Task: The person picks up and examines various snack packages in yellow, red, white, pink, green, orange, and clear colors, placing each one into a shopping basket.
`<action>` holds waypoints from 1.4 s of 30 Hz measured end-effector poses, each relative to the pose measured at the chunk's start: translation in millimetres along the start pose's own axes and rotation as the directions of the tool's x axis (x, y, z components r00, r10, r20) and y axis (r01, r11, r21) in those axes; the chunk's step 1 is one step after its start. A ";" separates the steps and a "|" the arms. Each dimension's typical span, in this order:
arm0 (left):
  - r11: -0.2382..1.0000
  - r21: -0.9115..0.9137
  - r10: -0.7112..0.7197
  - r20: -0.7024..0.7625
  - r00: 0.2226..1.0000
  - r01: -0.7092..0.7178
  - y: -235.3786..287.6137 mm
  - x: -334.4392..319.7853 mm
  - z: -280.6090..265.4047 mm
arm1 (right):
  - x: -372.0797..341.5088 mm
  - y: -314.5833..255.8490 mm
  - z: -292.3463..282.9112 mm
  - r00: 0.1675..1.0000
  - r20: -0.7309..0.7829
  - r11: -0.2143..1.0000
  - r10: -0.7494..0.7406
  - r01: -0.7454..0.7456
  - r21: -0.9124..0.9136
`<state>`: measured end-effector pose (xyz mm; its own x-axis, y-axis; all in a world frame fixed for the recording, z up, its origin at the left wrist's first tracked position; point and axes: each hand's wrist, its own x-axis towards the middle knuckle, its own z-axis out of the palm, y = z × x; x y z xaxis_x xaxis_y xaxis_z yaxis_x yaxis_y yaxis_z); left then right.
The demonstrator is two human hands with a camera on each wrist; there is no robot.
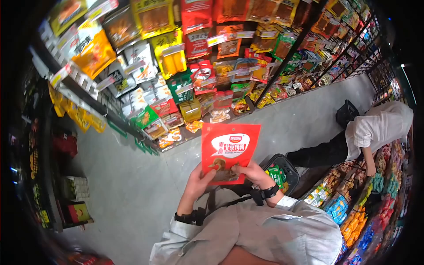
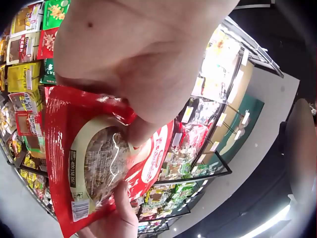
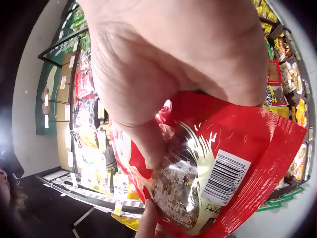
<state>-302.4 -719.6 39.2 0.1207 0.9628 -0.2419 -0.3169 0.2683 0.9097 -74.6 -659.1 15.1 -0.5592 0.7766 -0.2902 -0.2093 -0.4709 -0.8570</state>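
Note:
A red snack packet with a white label and a picture of food faces me in the head view. My left hand pinches its lower left edge, thumb on the front. At the lower right edge my right hand pinches it the same way. From the left wrist, the packet shows a clear window with brown contents and a small barcode label; that left hand covers its upper part. The right wrist view shows a larger barcode on the packet beneath the right hand.
Shelves of hanging snack packets stand ahead. A black basket with green packets is by my right side. Farther right a person bends over bins of wrapped sweets, near another dark basket. Grey floor lies to the left.

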 end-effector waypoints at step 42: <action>0.990 -0.079 -0.114 0.076 0.991 0.120 -2.9 216.4 73.9 | 80.8 -82.2 -154.1 0.955 -0.279 0.995 -0.098 0.100 -0.005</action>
<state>-205.8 -514.5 9.2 0.2269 0.9207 -0.3175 -0.3739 0.3834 0.8445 21.1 -493.1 -3.5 -0.2902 0.9046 -0.3124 -0.2602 -0.3887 -0.8839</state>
